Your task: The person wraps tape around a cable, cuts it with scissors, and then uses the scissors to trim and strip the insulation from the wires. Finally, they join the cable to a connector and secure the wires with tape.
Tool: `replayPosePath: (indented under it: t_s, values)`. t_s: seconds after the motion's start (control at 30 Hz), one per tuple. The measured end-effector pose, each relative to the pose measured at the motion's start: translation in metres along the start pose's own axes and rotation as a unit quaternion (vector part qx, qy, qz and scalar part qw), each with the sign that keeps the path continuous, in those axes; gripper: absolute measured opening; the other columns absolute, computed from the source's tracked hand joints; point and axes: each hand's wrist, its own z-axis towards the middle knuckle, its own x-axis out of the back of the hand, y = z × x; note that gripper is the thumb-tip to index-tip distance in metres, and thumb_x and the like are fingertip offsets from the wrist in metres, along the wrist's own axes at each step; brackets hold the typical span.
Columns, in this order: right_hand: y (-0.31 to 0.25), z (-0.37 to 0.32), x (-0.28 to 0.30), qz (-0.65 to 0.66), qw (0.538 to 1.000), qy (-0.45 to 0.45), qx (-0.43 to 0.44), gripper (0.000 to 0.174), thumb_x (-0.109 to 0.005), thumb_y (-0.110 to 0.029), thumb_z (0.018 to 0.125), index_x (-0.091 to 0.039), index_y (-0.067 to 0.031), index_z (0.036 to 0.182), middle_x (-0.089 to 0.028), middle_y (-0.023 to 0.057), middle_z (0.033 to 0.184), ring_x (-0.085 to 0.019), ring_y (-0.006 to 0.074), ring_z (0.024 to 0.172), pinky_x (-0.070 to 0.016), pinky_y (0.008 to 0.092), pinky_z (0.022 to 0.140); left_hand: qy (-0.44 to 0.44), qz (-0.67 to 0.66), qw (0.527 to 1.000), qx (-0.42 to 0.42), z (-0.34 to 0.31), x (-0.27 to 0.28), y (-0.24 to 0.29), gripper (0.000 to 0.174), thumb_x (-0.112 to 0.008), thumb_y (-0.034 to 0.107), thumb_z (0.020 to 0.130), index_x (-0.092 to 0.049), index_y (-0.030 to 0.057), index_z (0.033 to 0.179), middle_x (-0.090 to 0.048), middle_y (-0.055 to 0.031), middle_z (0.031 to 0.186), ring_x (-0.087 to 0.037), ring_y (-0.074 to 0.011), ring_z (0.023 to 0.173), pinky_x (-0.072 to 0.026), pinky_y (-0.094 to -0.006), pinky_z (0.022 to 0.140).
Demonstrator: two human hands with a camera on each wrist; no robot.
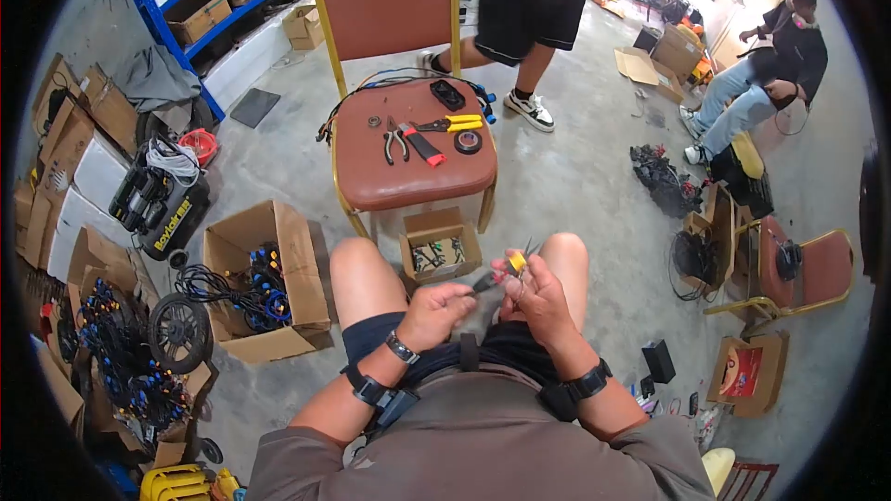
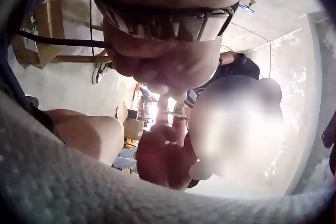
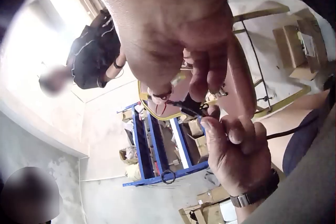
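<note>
In the head view my left hand (image 1: 436,311) pinches a black cable (image 1: 484,283) above my lap. Thin red wires (image 1: 498,272) stick out of its end toward my right hand (image 1: 538,301). The thumb and a finger of that hand pinch at these wires, seen closer in the right wrist view as red strands (image 3: 161,107). A small yellow piece (image 1: 517,262) shows at my right fingertips, and a slim metal tool with pointed tips (image 1: 531,247) juts out beyond them. Most of this tool is hidden by the fingers; I cannot tell its kind.
A chair (image 1: 408,181) ahead bears pliers (image 1: 396,141), a yellow-handled wire stripper (image 1: 450,124) and black tape (image 1: 468,141). Between my knees stands a small carton (image 1: 469,241) of parts. A bigger carton (image 1: 311,306) of cables is at left. One person (image 1: 538,0) stands behind the chair; another (image 1: 789,56) sits at right.
</note>
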Motion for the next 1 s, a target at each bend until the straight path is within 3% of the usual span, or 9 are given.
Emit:
replayPosePath:
  t_s: [0.07,0.27,0.4,0.6,0.67,0.77,0.83,0.93,1.0]
  values:
    - [0.003,-0.004,0.003,0.002,1.000,-0.005,-0.017,0.046,-0.062,-0.016,0.091,-0.041,-0.0035,0.130,-0.063,0.0086,0.106,-0.057,0.0102,0.060,-0.0495,0.0241,0.054,0.019,-0.003,1.000,-0.005,-0.006,0.002,0.011,0.017,-0.063,0.012,0.091,-0.066,-0.0002,0.102,-0.055,0.0059,0.070,-0.046,-0.0015,0.059,-0.0361,-0.0180,0.051]
    - [0.021,-0.019,0.004,-0.053,0.995,-0.046,-0.065,0.044,-0.065,-0.014,0.088,-0.047,-0.0020,0.126,-0.064,0.0066,0.088,-0.057,0.0098,0.061,-0.0472,0.0218,0.055,0.043,-0.118,0.992,-0.020,-0.008,0.009,0.015,0.021,-0.062,0.013,0.092,-0.062,0.0006,0.108,-0.056,0.0012,0.068,-0.047,-0.0047,0.052,-0.0361,-0.0187,0.046]
    - [0.024,-0.023,0.005,-0.088,0.990,-0.082,-0.076,0.045,-0.067,-0.013,0.087,-0.047,0.0001,0.125,-0.065,0.0063,0.094,-0.058,0.0092,0.067,-0.0461,0.0217,0.058,0.033,-0.179,0.983,-0.028,-0.015,0.006,0.017,0.021,-0.062,0.011,0.091,-0.061,0.0008,0.110,-0.057,-0.0007,0.069,-0.045,-0.0049,0.052,-0.0351,-0.0175,0.046]
    - [0.058,-0.006,-0.005,0.016,0.993,-0.100,-0.065,0.042,-0.064,-0.013,0.089,-0.046,-0.0014,0.125,-0.060,0.0059,0.106,-0.059,0.0098,0.091,-0.0486,0.0257,0.080,0.060,-0.210,0.974,-0.052,-0.013,-0.008,0.027,0.021,-0.058,0.017,0.095,-0.060,0.0014,0.108,-0.057,-0.0025,0.071,-0.045,-0.0068,0.052,-0.0370,-0.0202,0.047]
    - [0.075,0.002,-0.007,0.089,0.980,-0.171,-0.059,0.038,-0.062,-0.015,0.091,-0.046,-0.0031,0.124,-0.058,0.0060,0.112,-0.057,0.0115,0.099,-0.0470,0.0292,0.088,0.062,-0.228,0.970,-0.058,-0.009,-0.018,0.035,0.021,-0.056,0.020,0.096,-0.060,0.0011,0.106,-0.057,-0.0036,0.070,-0.046,-0.0082,0.052,-0.0375,-0.0207,0.048]
    - [0.080,0.007,-0.011,0.162,0.964,-0.198,-0.073,0.029,-0.061,-0.016,0.093,-0.048,-0.0043,0.116,-0.060,0.0038,0.101,-0.058,0.0122,0.091,-0.0477,0.0287,0.083,0.084,-0.239,0.962,-0.100,0.001,-0.025,0.041,0.021,-0.054,0.019,0.097,-0.059,-0.0002,0.104,-0.058,-0.0057,0.074,-0.047,-0.0107,0.053,-0.0388,-0.0225,0.049]
    - [0.084,0.005,-0.012,0.192,0.956,-0.208,-0.082,0.022,-0.061,-0.013,0.092,-0.050,-0.0038,0.109,-0.059,0.0027,0.089,-0.057,0.0121,0.079,-0.0481,0.0262,0.073,0.089,-0.237,0.963,-0.095,0.005,-0.027,0.043,0.020,-0.055,0.019,0.096,-0.060,-0.0005,0.101,-0.061,-0.0073,0.080,-0.056,-0.0131,0.065,-0.0454,-0.0240,0.059]
    - [0.081,0.008,-0.005,0.154,0.968,-0.176,-0.090,0.021,-0.062,-0.009,0.090,-0.051,-0.0027,0.107,-0.059,0.0030,0.086,-0.058,0.0117,0.076,-0.0474,0.0252,0.068,0.086,-0.203,0.971,-0.091,0.002,-0.018,0.040,0.022,-0.057,0.018,0.095,-0.061,-0.0006,0.106,-0.065,-0.0073,0.088,-0.061,-0.0140,0.080,-0.0489,-0.0253,0.070]
    - [0.082,0.013,-0.002,0.157,0.967,-0.185,-0.077,0.024,-0.063,-0.008,0.089,-0.051,-0.0022,0.109,-0.059,0.0027,0.084,-0.058,0.0111,0.075,-0.0474,0.0247,0.066,0.109,-0.039,0.990,-0.081,-0.001,-0.012,0.046,0.026,-0.058,0.017,0.094,-0.061,-0.0004,0.113,-0.067,-0.0069,0.094,-0.061,-0.0124,0.081,-0.0486,-0.0245,0.071]
